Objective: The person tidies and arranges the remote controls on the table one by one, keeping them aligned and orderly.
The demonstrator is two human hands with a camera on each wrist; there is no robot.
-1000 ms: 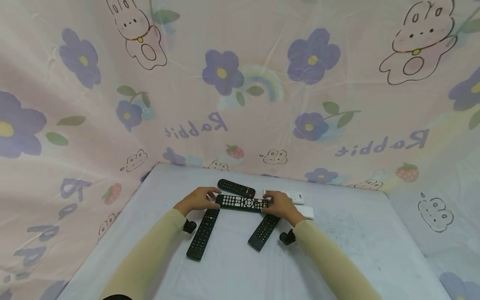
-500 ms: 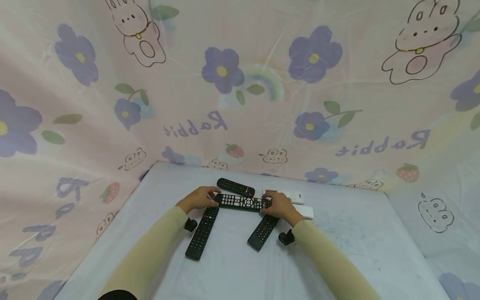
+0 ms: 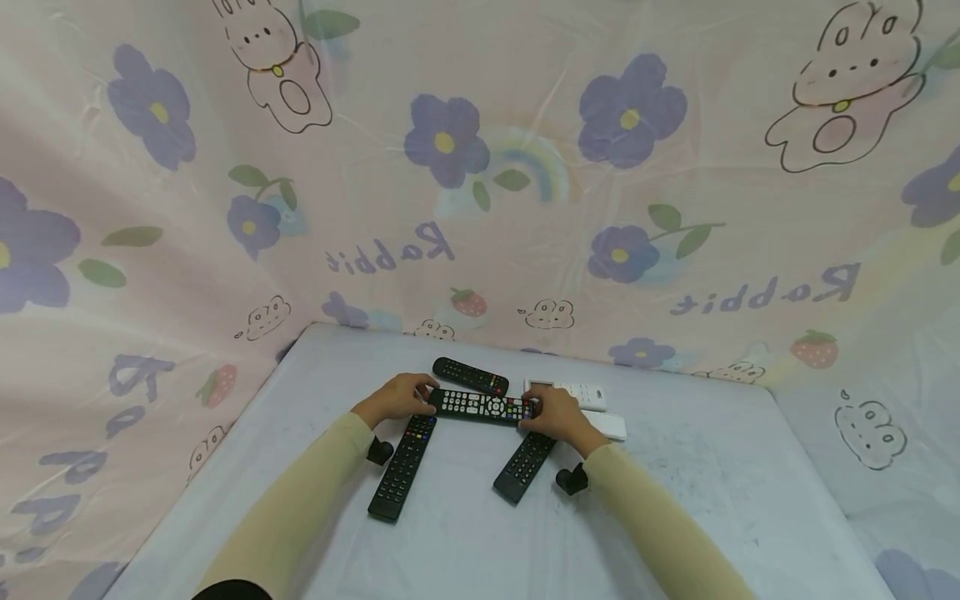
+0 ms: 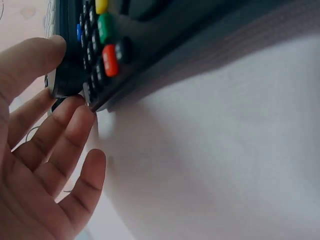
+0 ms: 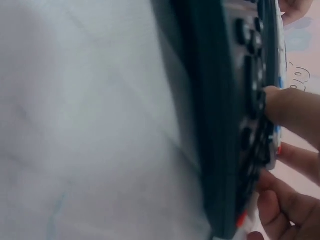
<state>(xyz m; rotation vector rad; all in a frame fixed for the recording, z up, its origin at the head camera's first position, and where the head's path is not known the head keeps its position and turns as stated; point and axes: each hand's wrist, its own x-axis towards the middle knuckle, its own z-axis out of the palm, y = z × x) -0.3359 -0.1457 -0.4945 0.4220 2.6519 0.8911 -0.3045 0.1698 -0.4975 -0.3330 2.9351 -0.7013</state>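
A long black remote control (image 3: 480, 406) with white and coloured buttons lies crosswise on the white table, between both hands. My left hand (image 3: 393, 397) holds its left end with thumb and fingertips; in the left wrist view the thumb is on its near side and the little finger stands free. My right hand (image 3: 561, 414) grips its right end, thumb in front and fingers behind, covering that end. Below the left hand a second black remote (image 3: 402, 471) slants toward the front. A third black remote (image 3: 525, 467) slants below the right hand, its upper end right under the fingers.
Behind the middle remote lies a rounded black remote (image 3: 470, 376), close to it. Two white remotes, one with a small screen (image 3: 588, 395) and one plain (image 3: 607, 426), lie beyond the right hand, partly covered. A patterned curtain (image 3: 510, 275) rises at the table's back edge.
Almost nothing differs: both hands stay at the ends of the middle remote, and the whole scene shifts slightly with the head camera.
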